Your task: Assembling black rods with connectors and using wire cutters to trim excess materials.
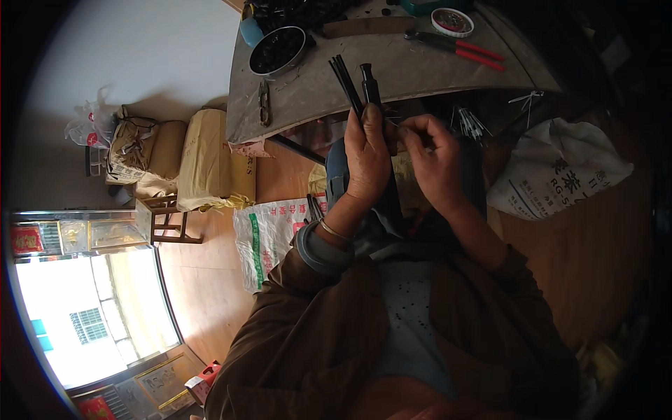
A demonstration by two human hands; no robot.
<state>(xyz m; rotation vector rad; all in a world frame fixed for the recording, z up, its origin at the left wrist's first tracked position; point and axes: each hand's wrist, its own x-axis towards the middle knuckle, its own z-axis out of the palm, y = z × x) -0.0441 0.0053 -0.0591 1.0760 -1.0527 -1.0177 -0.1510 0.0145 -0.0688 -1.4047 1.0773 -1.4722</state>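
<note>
over dusty grey bench (392, 84), wood floor: l hand (367, 157) grips black rods (346, 84); r hand (434, 157) pinching sth, unclear.

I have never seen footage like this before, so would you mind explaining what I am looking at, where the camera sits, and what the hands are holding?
There is no machine here: a person works with two bare hands. The one picture comes from a wide fisheye camera worn on the head, looking down, so straight edges bend near the rim.

The left hand grips a bundle of thin black rods and a thicker black stick. The right hand pinches something small beside them; I cannot tell what.

Beyond the hands stands a grey worktable. On it lie red-handled pliers, a metal bowl of dark pieces and a small round tin. A white sack rests on the wooden floor to the right.
</note>
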